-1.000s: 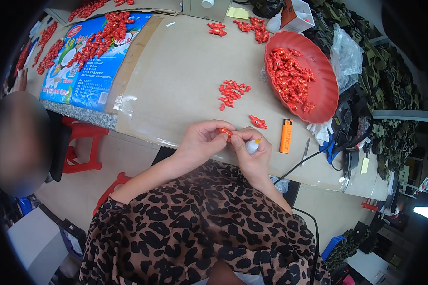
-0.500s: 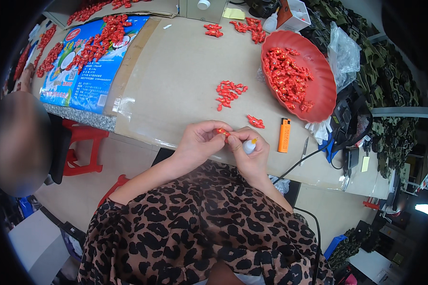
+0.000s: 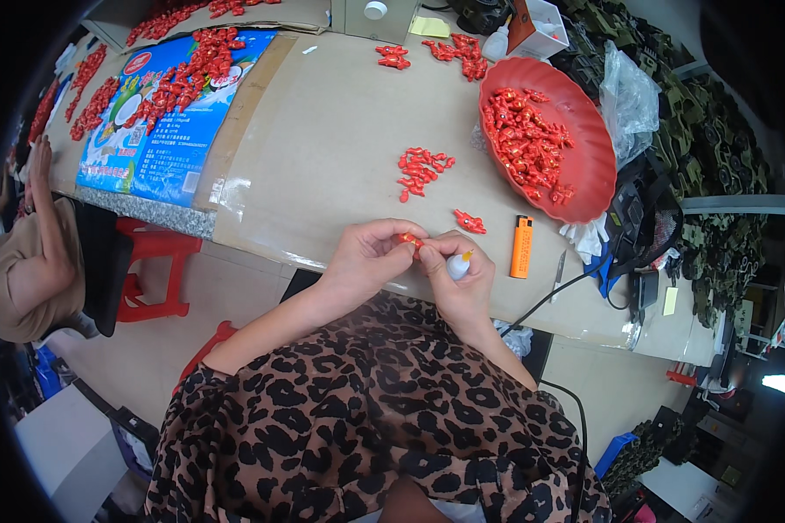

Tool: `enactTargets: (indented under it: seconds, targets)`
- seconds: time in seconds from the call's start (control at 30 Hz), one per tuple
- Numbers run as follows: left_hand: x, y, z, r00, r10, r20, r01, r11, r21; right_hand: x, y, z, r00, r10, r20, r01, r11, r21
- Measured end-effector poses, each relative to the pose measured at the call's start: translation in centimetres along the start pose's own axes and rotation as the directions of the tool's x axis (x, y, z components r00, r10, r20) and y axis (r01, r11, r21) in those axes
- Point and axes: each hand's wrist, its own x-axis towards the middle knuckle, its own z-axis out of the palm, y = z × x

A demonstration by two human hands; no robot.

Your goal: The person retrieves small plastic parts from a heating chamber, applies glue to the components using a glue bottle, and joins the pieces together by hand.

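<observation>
Close to the table's front edge, my left hand [image 3: 358, 261] pinches a small red figurine [image 3: 410, 241] with gold spots between thumb and fingertips. My right hand [image 3: 462, 296] meets it there, its thumb and forefinger at the figurine's right side. Tucked in the curled right fingers is a small white squeeze bottle [image 3: 457, 267] with a yellow tip pointing up and away. Fingers cover much of the figurine. One loose red figurine [image 3: 470, 221] lies just beyond my right hand, and a cluster of small red pieces [image 3: 422, 171] lies farther back.
A red scalloped bowl [image 3: 591, 174] of red figurines stands at the right. Nearer are an orange lighter [image 3: 521, 247], a thin blade tool [image 3: 559, 272] and a black cable [image 3: 553, 297]. More red pieces cover a blue printed sheet [image 3: 170, 161]. Another person [image 3: 39, 261] sits at far left.
My hands keep almost the same pose on the figurine and bottle. At the far left, the other person has shifted, and a bent arm now shows.
</observation>
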Motion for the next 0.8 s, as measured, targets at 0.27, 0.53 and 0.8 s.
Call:
enactTargets:
  seconds: [0.27,0.53,0.8]
  targets:
    - [0.05,-0.47,-0.74,0.997,-0.083,-0.007,0.082,0.991,-0.107,-0.12,-0.03,-0.06,1.000,-0.011,0.001,0.011,1.000,0.006]
    - [0.09,-0.30,-0.81,0.996,-0.084,-0.002,0.084,0.994,-0.071,-0.30,-0.21,0.18,0.993,-0.119,0.007,0.120,0.991,-0.065]
    - [0.08,-0.38,-0.99,0.995,-0.096,0.019,0.097,0.993,-0.062,-0.27,-0.57,0.18,0.986,-0.165,0.029,0.167,0.981,-0.098]
